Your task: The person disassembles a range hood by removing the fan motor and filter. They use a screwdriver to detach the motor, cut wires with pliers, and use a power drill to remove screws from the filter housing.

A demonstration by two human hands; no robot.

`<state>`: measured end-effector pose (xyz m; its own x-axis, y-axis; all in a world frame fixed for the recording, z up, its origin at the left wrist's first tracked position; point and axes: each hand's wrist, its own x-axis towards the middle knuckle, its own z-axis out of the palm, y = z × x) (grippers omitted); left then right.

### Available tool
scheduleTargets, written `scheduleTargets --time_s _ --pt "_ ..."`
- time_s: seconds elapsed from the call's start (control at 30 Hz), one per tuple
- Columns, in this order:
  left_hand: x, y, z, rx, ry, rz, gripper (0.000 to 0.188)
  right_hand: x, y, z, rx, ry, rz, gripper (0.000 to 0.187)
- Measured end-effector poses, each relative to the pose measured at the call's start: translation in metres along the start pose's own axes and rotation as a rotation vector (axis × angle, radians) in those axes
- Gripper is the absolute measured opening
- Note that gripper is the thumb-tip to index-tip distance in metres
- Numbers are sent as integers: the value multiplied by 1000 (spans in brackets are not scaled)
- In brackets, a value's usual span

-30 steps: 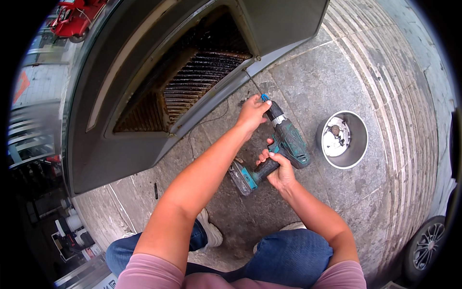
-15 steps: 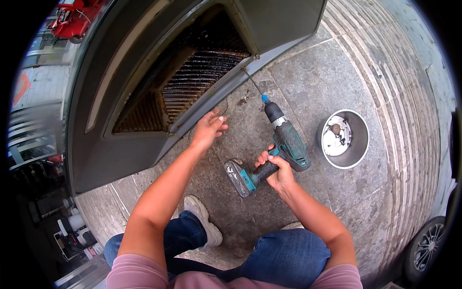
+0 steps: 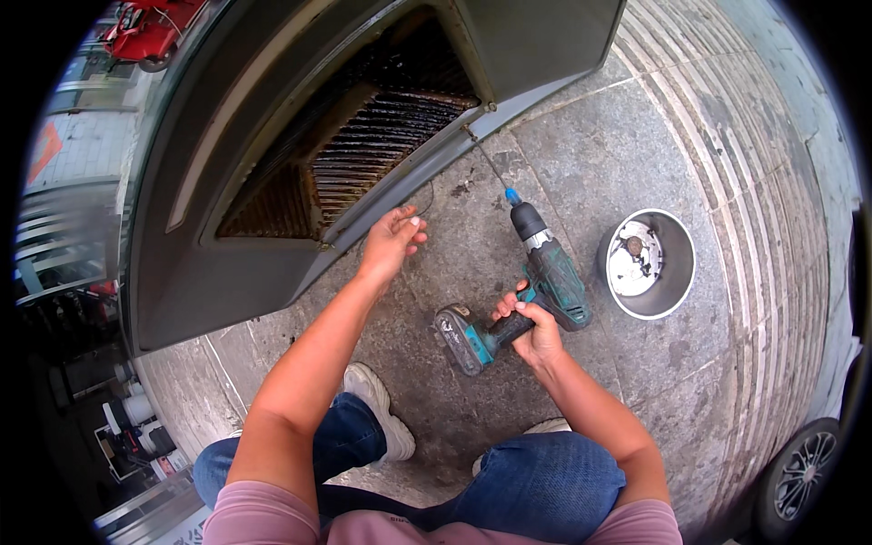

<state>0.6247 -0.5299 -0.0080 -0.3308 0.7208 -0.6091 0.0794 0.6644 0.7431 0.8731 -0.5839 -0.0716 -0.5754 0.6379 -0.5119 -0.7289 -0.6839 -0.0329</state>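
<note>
Although the cordless drill (image 3: 556,280) looked rigid and sturdy, it was probably heavy, with much weight in its battery (image 3: 463,341), and its grimy casing might have been slippery, so the dark handle (image 3: 512,326) seemed the surest hold. Your right hand (image 3: 538,340) was wrapped around that handle, with the drill's bulk at 1 o'clock, the battery at 9 and the thin bit (image 3: 490,164) toward 11. From your left hand (image 3: 389,243), loosely parted and seemingly bare, the drill lay well apart at 3 o'clock.

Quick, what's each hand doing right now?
Left hand: loosely open, nothing visibly held.
Right hand: closed, holding the teal-and-black drill.
</note>
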Motion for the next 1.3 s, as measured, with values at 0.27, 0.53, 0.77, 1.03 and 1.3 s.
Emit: scheduleTargets --time_s 0.27,0.53,0.77,1.03,1.3 --pt "9 8 7 -1 47 57 34 -15 -8 -12 -54 40 22 40" --pt "72 39 66 -318 245 -134 18 -57 -8 -21 -132 153 12 54" --pt "122 55 107 -517 354 -259 27 -74 -5 -26 -119 177 14 62" --pt "132 50 113 -500 383 -249 18 -78 -9 -32 -113 207 0 62" --pt "140 40 115 -495 352 -179 15 -70 -3 -28 -90 214 33 64"
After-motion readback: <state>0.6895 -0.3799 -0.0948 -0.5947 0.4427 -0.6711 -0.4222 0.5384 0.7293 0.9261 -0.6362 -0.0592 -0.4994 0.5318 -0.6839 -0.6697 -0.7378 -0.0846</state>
